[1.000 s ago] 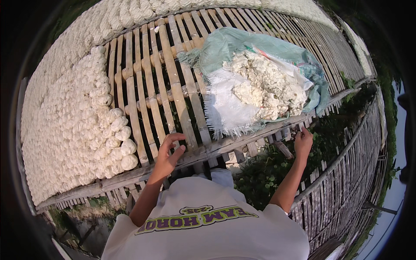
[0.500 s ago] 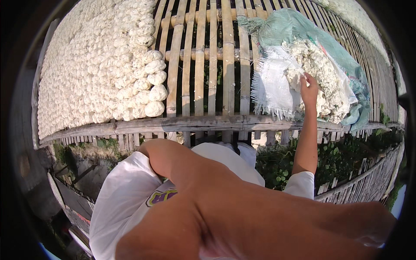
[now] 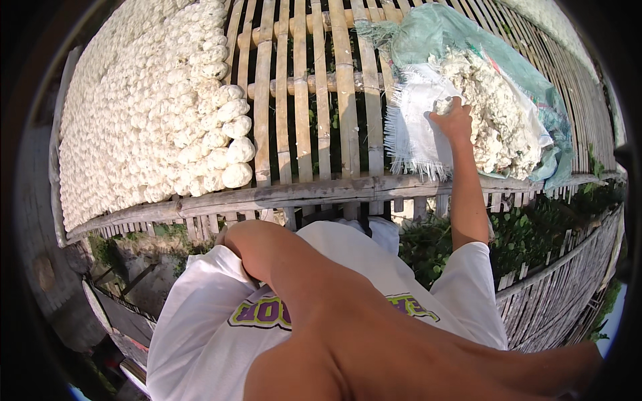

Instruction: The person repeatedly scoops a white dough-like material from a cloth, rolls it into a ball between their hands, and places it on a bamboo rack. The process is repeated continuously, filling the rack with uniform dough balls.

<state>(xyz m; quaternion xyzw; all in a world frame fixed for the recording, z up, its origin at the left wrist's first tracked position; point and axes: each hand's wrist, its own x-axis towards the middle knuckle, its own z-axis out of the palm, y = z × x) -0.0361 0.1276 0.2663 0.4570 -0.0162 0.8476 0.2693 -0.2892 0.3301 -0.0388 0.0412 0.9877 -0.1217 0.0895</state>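
My right hand [image 3: 456, 123] is over the white woven sack cloth [image 3: 418, 127], at the left edge of a heap of crumbly off-white material [image 3: 498, 113]. Its thumb and fingers curl around a small off-white lump [image 3: 443, 105] that looks like the same material. The heap lies on the opened white cloth, with a green mesh sack [image 3: 435, 37] spread behind and beside it. My left arm [image 3: 267, 250] is bent close to my body, and its hand cannot be seen.
Rows of off-white rounded balls [image 3: 147, 107] cover the left of the bamboo slat rack [image 3: 301, 120]. Gaps show between the slats. A bamboo rail [image 3: 301, 194] runs along the near edge. Green plants [image 3: 528, 234] and a slatted fence [image 3: 555, 274] stand below at the right.
My right hand has moved left from the heap toward the white cloth, with a lump now visible in its fingers. The whole view has shifted slightly.
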